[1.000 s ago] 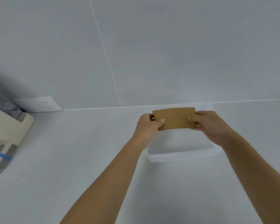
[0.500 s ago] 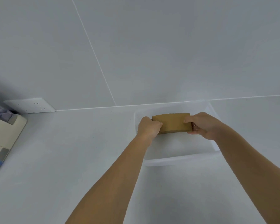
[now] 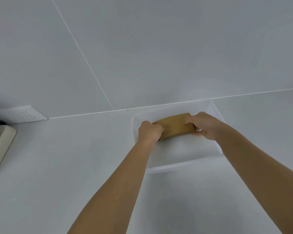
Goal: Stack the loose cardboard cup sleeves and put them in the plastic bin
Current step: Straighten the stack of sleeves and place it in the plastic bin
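Both hands, left hand (image 3: 149, 130) and right hand (image 3: 204, 125), are filling the far half of the plastic bin (image 3: 184, 164) with the sleeve stack (image 3: 173, 126); near half is lying open. Wall (image 3: 159, 48) is blocking behind. Counter (image 3: 66, 157) is lying free leftward up to the appliance (image 3: 0, 146).

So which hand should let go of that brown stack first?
Probably the left hand: it pinches only the sleeve stack's near corner, while the right hand wraps the other end inside the plastic bin.
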The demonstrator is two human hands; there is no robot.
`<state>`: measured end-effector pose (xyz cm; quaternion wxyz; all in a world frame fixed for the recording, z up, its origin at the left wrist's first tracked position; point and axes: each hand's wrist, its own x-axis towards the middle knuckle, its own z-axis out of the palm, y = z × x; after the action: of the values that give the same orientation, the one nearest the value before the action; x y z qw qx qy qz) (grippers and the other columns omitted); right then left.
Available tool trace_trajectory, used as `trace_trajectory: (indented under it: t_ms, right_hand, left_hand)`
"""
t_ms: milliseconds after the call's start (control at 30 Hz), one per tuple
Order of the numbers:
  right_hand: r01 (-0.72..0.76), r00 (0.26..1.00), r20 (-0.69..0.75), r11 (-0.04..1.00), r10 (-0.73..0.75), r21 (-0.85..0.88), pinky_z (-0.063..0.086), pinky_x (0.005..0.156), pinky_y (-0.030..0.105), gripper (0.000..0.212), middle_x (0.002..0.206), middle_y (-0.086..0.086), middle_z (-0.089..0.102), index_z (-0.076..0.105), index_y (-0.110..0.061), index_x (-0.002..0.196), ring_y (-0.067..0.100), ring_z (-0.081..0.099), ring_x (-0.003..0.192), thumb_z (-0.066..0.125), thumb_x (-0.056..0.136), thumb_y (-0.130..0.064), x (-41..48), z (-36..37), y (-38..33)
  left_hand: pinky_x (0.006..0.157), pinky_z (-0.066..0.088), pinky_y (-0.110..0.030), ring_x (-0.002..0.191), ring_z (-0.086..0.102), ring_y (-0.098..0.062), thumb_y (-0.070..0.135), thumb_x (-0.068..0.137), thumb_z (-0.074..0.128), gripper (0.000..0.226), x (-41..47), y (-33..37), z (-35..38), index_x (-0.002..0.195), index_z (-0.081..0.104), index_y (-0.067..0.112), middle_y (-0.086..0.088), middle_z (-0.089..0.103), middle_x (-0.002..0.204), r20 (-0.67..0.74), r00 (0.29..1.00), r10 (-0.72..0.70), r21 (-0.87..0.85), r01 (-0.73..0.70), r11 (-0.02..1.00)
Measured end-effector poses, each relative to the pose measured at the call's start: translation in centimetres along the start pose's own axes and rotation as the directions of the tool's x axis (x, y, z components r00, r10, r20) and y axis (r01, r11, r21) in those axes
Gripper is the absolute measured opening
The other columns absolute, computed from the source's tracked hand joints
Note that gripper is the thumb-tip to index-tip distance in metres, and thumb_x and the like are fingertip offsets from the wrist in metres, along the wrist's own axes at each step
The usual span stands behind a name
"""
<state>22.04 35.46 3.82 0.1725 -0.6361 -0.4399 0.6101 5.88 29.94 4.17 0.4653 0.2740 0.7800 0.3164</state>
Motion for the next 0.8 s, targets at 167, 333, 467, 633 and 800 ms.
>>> trace_trajectory:
  t_ms: [167,333,467,633,800]
  right_hand:
    - [-0.004,0.999,-0.043,0.993,-0.001,-0.114,0.049,0.092,0.038,0.036,0.117,0.014,0.057,0.054,-0.005,0.111,0.028,0.055,0.107,0.056,0.081,-0.023,0.14,0.40,0.28]
    - [0.023,0.997,-0.067,0.986,-0.035,-0.167,0.044,0.086,0.031,0.042,0.116,0.010,0.054,0.049,-0.007,0.116,0.023,0.051,0.102,0.054,0.083,-0.033,0.39,0.55,0.42]
    - [0.035,0.997,-0.066,0.988,-0.045,-0.147,0.044,0.085,0.030,0.046,0.118,0.007,0.053,0.048,-0.007,0.119,0.023,0.051,0.105,0.055,0.083,-0.034,0.51,0.48,0.42]
    - [0.031,0.997,-0.061,0.989,-0.041,-0.147,0.045,0.092,0.033,0.045,0.119,0.008,0.055,0.049,-0.006,0.119,0.024,0.053,0.105,0.056,0.083,-0.033,0.58,0.38,0.51]
    - [0.034,0.997,-0.059,0.985,-0.045,-0.169,0.042,0.093,0.034,0.048,0.119,0.008,0.054,0.047,-0.006,0.122,0.024,0.054,0.102,0.055,0.084,-0.034,0.65,0.49,0.51]
  left_hand:
    - [0.085,0.055,-0.046,0.090,0.058,-0.033,0.007,0.081,0.060,0.015,0.01,0.12,0.04,0.088,0.046,0.007,-0.010,0.053,0.090,0.010,1.000,0.001,0.017,-0.001,1.000]
    - [0.087,0.053,-0.045,0.080,0.051,-0.024,0.011,0.083,0.057,0.018,-0.33,0.23,0.07,0.095,0.044,0.008,-0.004,0.047,0.081,0.036,0.999,-0.017,-0.015,0.017,1.000]
    - [0.084,0.051,-0.040,0.083,0.051,-0.022,0.014,0.084,0.056,0.020,-0.48,0.32,0.06,0.099,0.043,0.010,-0.001,0.046,0.082,0.046,0.999,-0.029,-0.050,0.032,0.998]
    - [0.085,0.048,-0.038,0.095,0.052,-0.025,0.017,0.085,0.056,0.023,-0.75,0.44,0.03,0.104,0.045,0.010,-0.004,0.050,0.095,0.038,0.998,-0.046,-0.089,0.049,0.995]
    - [0.083,0.048,-0.037,0.071,0.044,-0.012,0.023,0.086,0.055,0.024,-0.91,0.64,0.31,0.105,0.042,0.014,0.004,0.044,0.080,0.046,0.997,-0.060,-0.125,0.065,0.990]
